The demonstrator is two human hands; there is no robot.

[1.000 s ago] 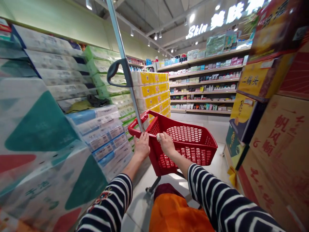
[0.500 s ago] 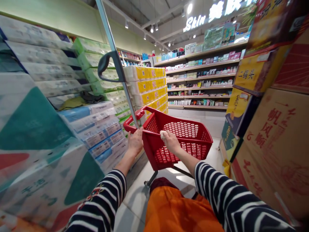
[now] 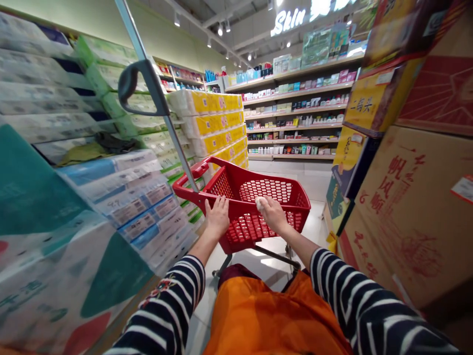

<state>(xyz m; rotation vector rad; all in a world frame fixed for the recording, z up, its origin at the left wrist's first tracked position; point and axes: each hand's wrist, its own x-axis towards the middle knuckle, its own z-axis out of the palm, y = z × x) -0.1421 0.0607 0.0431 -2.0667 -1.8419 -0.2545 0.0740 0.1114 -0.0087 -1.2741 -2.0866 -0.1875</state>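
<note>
A red plastic shopping cart (image 3: 254, 202) with perforated sides stands in front of me, its handle end to the left. My left hand (image 3: 217, 217) has its fingers over the near rim, close to the handle end. Farther right along that rim, my right hand (image 3: 274, 215) is closed on a small white cloth (image 3: 259, 203), which is bunched up and mostly hidden by the fingers. A metal pole (image 3: 181, 148) with a grey grip (image 3: 144, 88) slants up from the cart's handle end.
Stacked tissue packs (image 3: 148, 212) line the left side, with a dark cloth (image 3: 114, 143) lying on them. Yellow-and-white packs (image 3: 214, 121) stand beyond the cart. Cardboard cartons (image 3: 406, 212) are piled on the right. Shelves of cosmetics (image 3: 299, 118) fill the back.
Both hands have shifted right along the near rim, the left one away from the pole. My view has turned slightly, so cart and shelves sit farther left. The white cloth stays in my right hand.
</note>
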